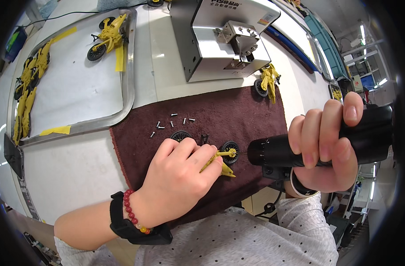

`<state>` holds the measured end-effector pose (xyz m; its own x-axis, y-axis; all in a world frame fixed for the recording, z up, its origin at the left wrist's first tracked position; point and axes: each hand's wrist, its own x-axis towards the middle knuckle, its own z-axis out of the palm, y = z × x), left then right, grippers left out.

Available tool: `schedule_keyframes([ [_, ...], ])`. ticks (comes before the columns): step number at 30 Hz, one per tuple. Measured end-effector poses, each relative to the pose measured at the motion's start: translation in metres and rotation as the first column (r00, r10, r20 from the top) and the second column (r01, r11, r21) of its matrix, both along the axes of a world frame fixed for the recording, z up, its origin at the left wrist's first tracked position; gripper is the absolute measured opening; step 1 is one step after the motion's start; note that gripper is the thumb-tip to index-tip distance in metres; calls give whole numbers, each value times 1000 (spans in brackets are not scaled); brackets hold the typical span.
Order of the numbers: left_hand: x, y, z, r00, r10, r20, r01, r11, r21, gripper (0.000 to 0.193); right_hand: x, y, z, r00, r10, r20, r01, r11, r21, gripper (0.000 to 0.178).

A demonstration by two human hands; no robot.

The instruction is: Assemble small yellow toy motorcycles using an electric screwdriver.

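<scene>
At frame centre, the left hand point(180, 177) pins a yellow toy motorcycle point(221, 162) to a maroon cloth point(238, 115), fingers curled down over its body so that only the front wheel point(230, 151) and fork show. Its long axis runs left to right, the wheel pointing toward the right hand point(326, 146), which grips a black electric screwdriver point(300, 148) tightly. The tool lies level, its tip just beside the wheel. Loose screws point(171, 123) lie scattered above the hand, near a steel tray point(128, 75) of finished models.
</scene>
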<state>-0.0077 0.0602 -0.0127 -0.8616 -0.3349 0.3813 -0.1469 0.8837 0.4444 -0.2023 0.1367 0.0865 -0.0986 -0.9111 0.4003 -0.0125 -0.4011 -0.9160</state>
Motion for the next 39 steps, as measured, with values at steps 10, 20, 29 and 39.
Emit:
schedule_keyframes([
  [10,-1,-1,-1,1000,3,-7,-3,1000,10,23,0,-10,-3,999,-24,40,24,1000,4,26],
  [20,-1,1,-1,1000,6,-16,-6,1000,8,23,-1,-11,-5,995,-100,29,98,994,45,27],
  [29,0,1,-2,1000,10,-18,-10,1000,7,24,2,-9,-8,998,-61,19,61,998,-13,28],
  [39,-1,1,-2,1000,9,-29,-9,1000,9,25,-1,-4,-3,999,40,-11,-40,999,36,28],
])
